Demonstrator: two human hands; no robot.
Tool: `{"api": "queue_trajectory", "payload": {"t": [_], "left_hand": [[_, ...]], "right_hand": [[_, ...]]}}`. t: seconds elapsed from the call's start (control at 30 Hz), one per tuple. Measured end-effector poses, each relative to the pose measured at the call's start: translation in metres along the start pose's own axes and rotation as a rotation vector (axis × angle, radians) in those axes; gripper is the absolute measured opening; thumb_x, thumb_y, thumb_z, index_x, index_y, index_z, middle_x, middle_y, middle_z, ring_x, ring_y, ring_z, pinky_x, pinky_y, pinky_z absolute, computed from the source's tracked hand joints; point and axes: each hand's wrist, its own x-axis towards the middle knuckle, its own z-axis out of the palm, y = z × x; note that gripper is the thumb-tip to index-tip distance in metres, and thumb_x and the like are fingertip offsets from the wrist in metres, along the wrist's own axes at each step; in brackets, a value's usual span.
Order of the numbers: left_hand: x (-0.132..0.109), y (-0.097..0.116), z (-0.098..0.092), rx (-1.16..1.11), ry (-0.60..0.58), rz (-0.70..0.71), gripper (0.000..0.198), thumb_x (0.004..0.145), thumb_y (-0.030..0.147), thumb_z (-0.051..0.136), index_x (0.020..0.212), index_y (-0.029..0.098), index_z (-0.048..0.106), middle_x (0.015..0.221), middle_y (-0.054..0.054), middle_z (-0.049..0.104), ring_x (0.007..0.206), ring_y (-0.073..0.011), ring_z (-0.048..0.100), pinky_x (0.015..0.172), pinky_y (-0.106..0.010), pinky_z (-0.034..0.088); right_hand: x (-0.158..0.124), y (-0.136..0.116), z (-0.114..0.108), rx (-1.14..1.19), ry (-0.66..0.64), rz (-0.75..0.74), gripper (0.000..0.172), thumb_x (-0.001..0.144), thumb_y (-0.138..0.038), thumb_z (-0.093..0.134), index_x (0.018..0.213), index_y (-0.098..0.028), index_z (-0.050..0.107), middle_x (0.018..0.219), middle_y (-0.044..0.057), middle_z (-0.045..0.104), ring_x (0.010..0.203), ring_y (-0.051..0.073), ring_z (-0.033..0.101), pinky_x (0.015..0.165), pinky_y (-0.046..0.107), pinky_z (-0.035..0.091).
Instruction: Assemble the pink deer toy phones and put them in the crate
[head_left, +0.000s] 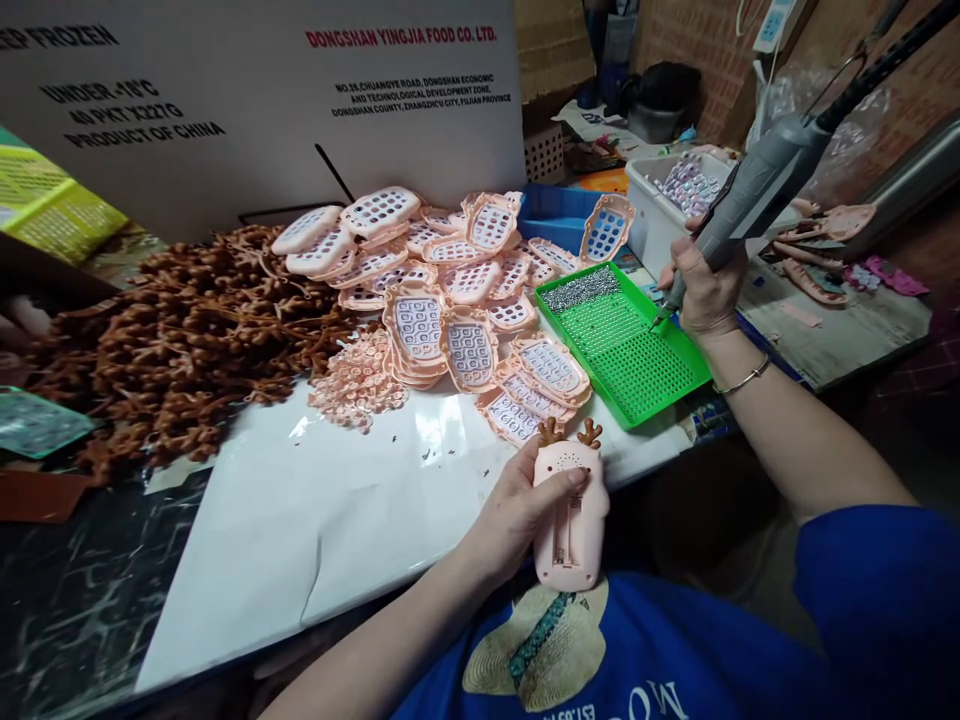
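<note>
My left hand (517, 510) is closed around a pink deer-shaped toy shell (571, 510) with small brown antlers, held back side up near the table's front edge. My right hand (703, 285) grips a grey electric screwdriver (757, 190), its tip pointed down at the right edge of a green screw tray (637, 370). A patch of small silver screws (579, 290) lies at the tray's far end.
A heap of pink keypad panels (450, 290) covers the middle of the white sheet (315, 500). Brown antler pieces (180, 340) are piled at the left, with small pink parts (356, 380) beside them. A white carton (262, 100) stands behind. A white bin (667, 200) sits at the right.
</note>
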Motion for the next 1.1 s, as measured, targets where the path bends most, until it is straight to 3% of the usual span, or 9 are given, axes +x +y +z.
{"api": "queue_trajectory", "payload": {"t": [0.17,0.3,0.4,0.5,0.6,0.7,0.8,0.93,1.1], "left_hand": [[0.0,-0.001,-0.002,0.015,-0.037,0.016,0.035,0.083,0.031,0.076,0.111,0.019,0.058,0.094,-0.002,0.068,0.079,-0.0118,0.063,0.075,-0.023,0.051],[0.0,-0.002,-0.003,-0.01,-0.084,0.033,0.031,0.083,0.03,0.074,0.106,0.018,0.057,0.095,-0.003,0.068,0.082,-0.0132,0.063,0.078,-0.025,0.051],[0.001,-0.003,-0.002,0.004,-0.053,0.043,0.033,0.082,0.032,0.076,0.104,0.018,0.056,0.094,-0.003,0.068,0.081,-0.0132,0.063,0.077,-0.025,0.05],[0.003,-0.004,0.0,0.012,-0.032,0.042,0.036,0.079,0.033,0.077,0.105,0.019,0.056,0.091,-0.001,0.067,0.078,-0.0133,0.063,0.076,-0.025,0.05],[0.005,-0.006,0.002,0.004,0.001,0.067,0.038,0.076,0.033,0.078,0.104,0.019,0.055,0.089,-0.001,0.067,0.077,-0.0137,0.063,0.075,-0.025,0.05],[0.006,-0.008,0.003,-0.009,0.011,0.09,0.039,0.077,0.033,0.077,0.105,0.019,0.055,0.093,-0.001,0.067,0.078,-0.014,0.063,0.075,-0.026,0.051],[0.006,-0.01,0.004,-0.009,0.012,0.122,0.035,0.079,0.031,0.075,0.105,0.018,0.055,0.092,-0.001,0.066,0.079,-0.0135,0.062,0.075,-0.026,0.05],[0.006,-0.01,0.005,-0.002,0.017,0.157,0.031,0.082,0.028,0.072,0.106,0.018,0.056,0.095,-0.001,0.067,0.081,-0.0134,0.061,0.077,-0.026,0.05],[0.007,-0.009,0.007,-0.043,0.014,0.147,0.036,0.077,0.031,0.076,0.106,0.02,0.057,0.096,0.0,0.068,0.084,-0.0148,0.062,0.08,-0.027,0.05]], "right_hand": [[-0.001,0.004,0.004,-0.011,0.059,-0.024,0.047,0.072,-0.063,0.074,0.098,-0.032,0.05,0.059,-0.009,0.047,0.045,0.016,0.05,0.052,0.036,0.041],[0.0,0.004,0.004,-0.065,0.056,-0.038,0.052,0.07,-0.074,0.069,0.1,-0.034,0.054,0.059,-0.006,0.047,0.057,0.019,0.057,0.056,0.037,0.041],[0.003,-0.008,0.002,-0.025,0.033,-0.042,0.047,0.072,-0.071,0.071,0.098,-0.035,0.055,0.059,-0.006,0.048,0.058,0.018,0.054,0.058,0.038,0.041],[-0.002,-0.04,0.005,0.094,-0.003,-0.013,0.033,0.075,-0.057,0.078,0.094,-0.04,0.057,0.063,-0.007,0.052,0.052,0.014,0.047,0.058,0.038,0.039],[-0.023,-0.087,0.017,0.23,-0.067,0.016,0.026,0.077,-0.047,0.079,0.093,-0.038,0.06,0.069,-0.006,0.053,0.054,0.013,0.049,0.056,0.036,0.04],[-0.056,-0.13,0.032,0.363,-0.135,0.038,0.03,0.075,-0.048,0.08,0.093,-0.032,0.062,0.064,-0.006,0.048,0.046,0.011,0.044,0.045,0.032,0.036],[-0.09,-0.154,0.042,0.445,-0.253,0.137,0.036,0.073,-0.048,0.081,0.099,-0.03,0.063,0.062,-0.007,0.051,0.043,0.011,0.044,0.041,0.032,0.036],[-0.114,-0.154,0.047,0.521,-0.348,0.177,0.034,0.075,-0.038,0.081,0.101,-0.028,0.062,0.063,-0.007,0.056,0.043,0.011,0.049,0.044,0.031,0.039],[-0.116,-0.145,0.05,0.474,-0.363,0.171,0.036,0.077,-0.045,0.079,0.103,-0.03,0.06,0.062,-0.007,0.055,0.045,0.012,0.05,0.047,0.032,0.04]]}}
